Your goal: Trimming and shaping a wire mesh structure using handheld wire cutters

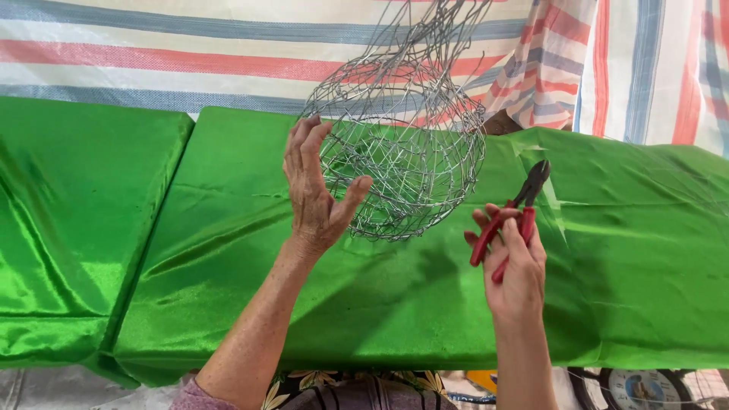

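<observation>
A round basket of bent silver wire mesh hangs in the air above the green cloth, its upper part running up out of view. My left hand cups its left side, fingers spread upward and thumb against the lower mesh. My right hand is to the right and lower, closed around the red handles of a pair of pliers. The dark jaws point up and to the right, apart from the basket.
Shiny green cloth covers two adjoining table surfaces, with a seam between them at the left. A striped red, blue and white tarp hangs behind. Part of a round fan grille shows at the bottom right.
</observation>
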